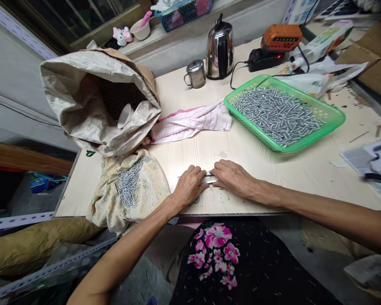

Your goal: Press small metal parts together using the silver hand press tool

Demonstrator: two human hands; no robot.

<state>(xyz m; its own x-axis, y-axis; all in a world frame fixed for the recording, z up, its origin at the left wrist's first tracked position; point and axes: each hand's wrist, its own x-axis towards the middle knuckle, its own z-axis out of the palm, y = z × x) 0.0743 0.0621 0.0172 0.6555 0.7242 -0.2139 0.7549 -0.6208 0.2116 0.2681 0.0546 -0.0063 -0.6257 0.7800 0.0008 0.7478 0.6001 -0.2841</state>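
Near the front edge of the table, my left hand (189, 186) and my right hand (233, 178) grip a short, shiny metal strip (210, 178) from its two sides. Fingers of both hands are curled and closed on it, covering its ends. Its exact kind cannot be made out. Left of my left hand, a patterned cloth (157, 180) bears a pile of small metal pins (129, 186). Farther right and back, a green plastic basket (284, 148) holds many similar silvery pins (277, 112).
Behind the cloth stands a large open sack (73, 84) with a white cup (125, 116) inside. A pink towel (193, 125) lies across the middle. Toward the wall are a metal mug (196, 75), a kettle (220, 48) and an orange battery (281, 38) on a charger.
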